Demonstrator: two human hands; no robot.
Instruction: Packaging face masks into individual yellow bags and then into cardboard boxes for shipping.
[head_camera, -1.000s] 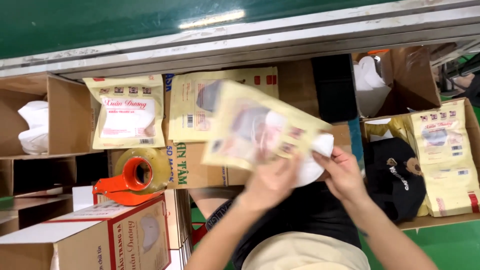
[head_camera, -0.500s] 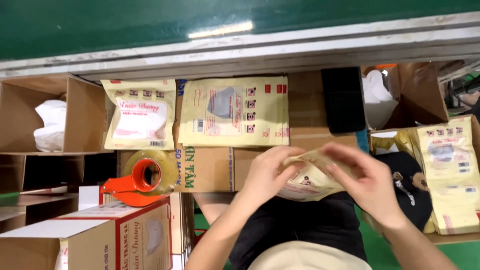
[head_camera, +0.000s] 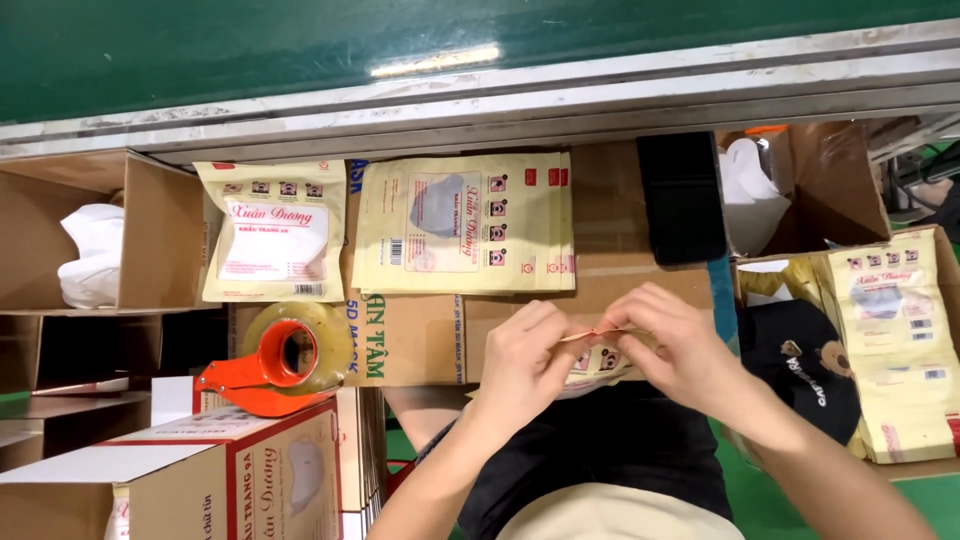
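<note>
At nine o'clock an open cardboard box (head_camera: 150, 235) stands on its side with white bags (head_camera: 92, 255) inside. Just to its right lies a pale yellow pouch with a white label panel (head_camera: 272, 232). Below it, at about eight o'clock, a roll of clear tape sits in an orange tape dispenser (head_camera: 275, 360), on top of a white and red carton (head_camera: 230, 470). At twelve o'clock a wider pale yellow pouch (head_camera: 465, 222) lies flat, with a grey picture and a column of small red squares. To its right a flat black object (head_camera: 682, 195) lies at one o'clock.

At the centre, the left hand (head_camera: 525, 360) and the right hand (head_camera: 675, 350) meet. Both are nearly closed, thumbs and forefingers pinching the top edge of a small yellow pouch (head_camera: 600, 362), which hangs between them above the dark lap.

At three o'clock lies a black cap (head_camera: 805, 375), and beside it another yellow pouch (head_camera: 905, 340) rests in a box.
</note>
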